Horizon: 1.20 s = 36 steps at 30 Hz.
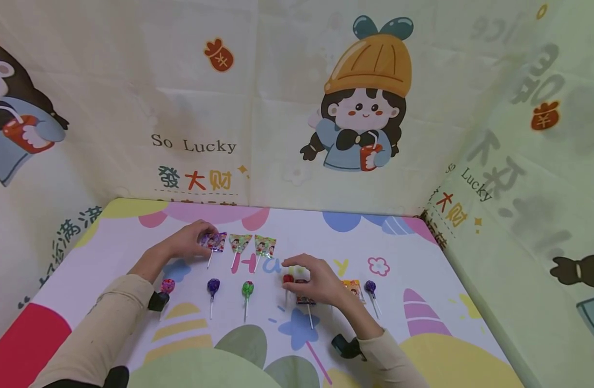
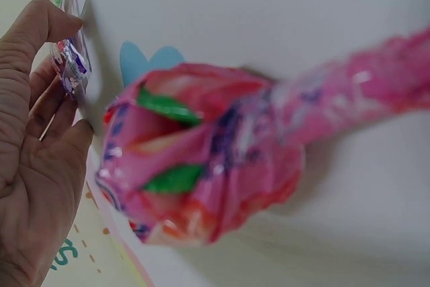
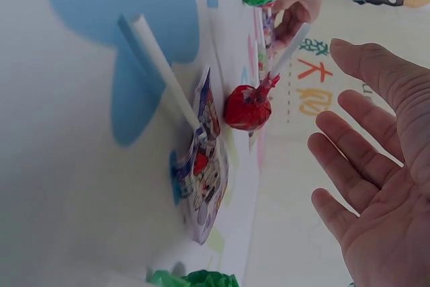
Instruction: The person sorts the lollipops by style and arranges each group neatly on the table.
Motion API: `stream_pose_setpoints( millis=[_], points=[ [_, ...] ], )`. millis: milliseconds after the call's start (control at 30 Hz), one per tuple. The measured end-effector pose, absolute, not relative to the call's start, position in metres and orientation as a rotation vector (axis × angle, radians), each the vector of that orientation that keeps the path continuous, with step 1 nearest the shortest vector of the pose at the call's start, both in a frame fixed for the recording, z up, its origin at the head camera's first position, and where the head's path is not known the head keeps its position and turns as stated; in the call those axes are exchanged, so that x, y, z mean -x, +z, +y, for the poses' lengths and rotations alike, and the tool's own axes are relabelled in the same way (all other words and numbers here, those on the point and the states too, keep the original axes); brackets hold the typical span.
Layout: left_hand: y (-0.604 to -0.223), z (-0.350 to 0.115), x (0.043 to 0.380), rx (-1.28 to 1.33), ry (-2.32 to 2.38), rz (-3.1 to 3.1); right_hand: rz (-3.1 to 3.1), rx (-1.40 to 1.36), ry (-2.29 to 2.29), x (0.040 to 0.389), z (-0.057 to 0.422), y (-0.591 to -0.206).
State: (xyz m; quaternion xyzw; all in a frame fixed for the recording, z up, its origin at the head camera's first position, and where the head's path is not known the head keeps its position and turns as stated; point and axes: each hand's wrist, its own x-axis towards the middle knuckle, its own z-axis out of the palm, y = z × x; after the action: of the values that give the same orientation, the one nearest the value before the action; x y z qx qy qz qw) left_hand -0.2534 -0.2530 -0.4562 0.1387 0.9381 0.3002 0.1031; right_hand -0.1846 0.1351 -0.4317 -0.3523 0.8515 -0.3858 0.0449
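Note:
My left hand [image 1: 192,241] has its fingers and thumb around the edge of a purple flat-wrapped lollipop [image 1: 216,242], which lies at the left end of a back row. Beside it are two green flat-wrapped lollipops [image 1: 239,243]. In the left wrist view, thumb and fingertips bracket the purple wrapper [image 2: 70,65], and a pink ball lollipop [image 2: 195,159] looms close to the camera. My right hand [image 1: 321,280] hovers, fingers spread and holding nothing, above a red ball lollipop [image 3: 247,107] and a dark flat-wrapped lollipop [image 3: 207,173].
The front row also has a purple ball lollipop [image 1: 213,286], a green one [image 1: 247,290], an orange flat-wrapped one [image 1: 353,289] and a dark purple ball [image 1: 370,287]. Another green wrapper [image 3: 201,278] shows at the right wrist view's edge. Printed cloth walls [image 1: 277,108] enclose the table.

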Motion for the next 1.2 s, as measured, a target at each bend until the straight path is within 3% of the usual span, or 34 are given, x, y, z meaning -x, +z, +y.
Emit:
stream_pose_setpoints(
  millis=[1200],
  points=[
    [-0.453,-0.253,0.253,-0.405,0.885,2.756,2.681,0.978,-0.968,0.167,0.181,-0.445]
  ],
)
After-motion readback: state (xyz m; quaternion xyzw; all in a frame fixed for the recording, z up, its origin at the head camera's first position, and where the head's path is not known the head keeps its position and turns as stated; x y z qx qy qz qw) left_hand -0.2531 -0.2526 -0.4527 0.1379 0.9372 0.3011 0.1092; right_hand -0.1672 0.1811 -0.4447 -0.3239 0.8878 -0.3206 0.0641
